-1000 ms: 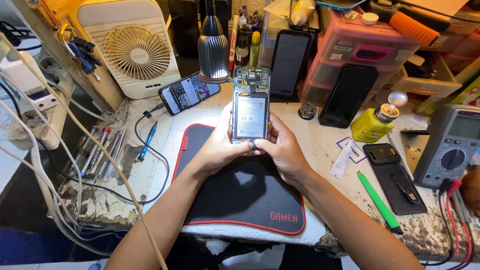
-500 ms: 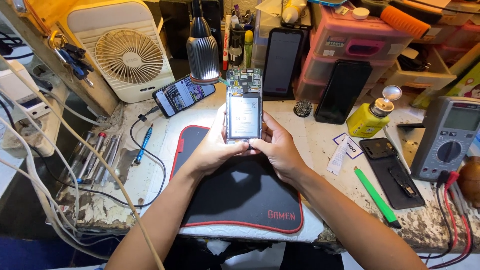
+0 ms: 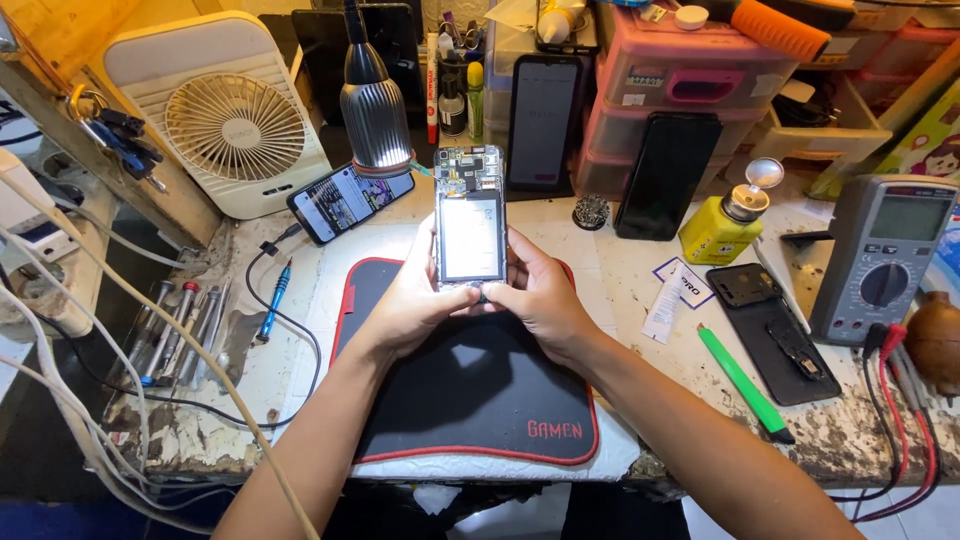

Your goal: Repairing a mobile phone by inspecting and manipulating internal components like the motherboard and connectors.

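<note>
Little has moved since the earlier frames: opened smartphone (image 3: 470,228) stays upright above the black red-edged mat (image 3: 470,400), both hands still clamped at its bottom edge; only the camera has drifted, so the scene sits a bit differently in frame.

Head view: left hand (image 3: 405,305) cups the phone's lower left side, fingers wrapped round it; right hand (image 3: 545,300) pinches the lower right corner, thumb tips meeting at the bottom edge; both grips pressed onto the phone, not spread.

Progress, judging from layout: back cover is already off, circuit board and battery area exposed; a separate black back cover (image 3: 770,330) lies flat to the right beside a green tool (image 3: 745,383); work looks mid-way, at the bottom end of the phone; whether that is stripping or reassembly I cannot tell.

Around: screwdrivers (image 3: 180,325) lie untouched at left; multimeter (image 3: 885,255) idle at right; yellow solvent bottle (image 3: 720,225) standing closed; desk lamp (image 3: 372,110) behind the phone.
</note>
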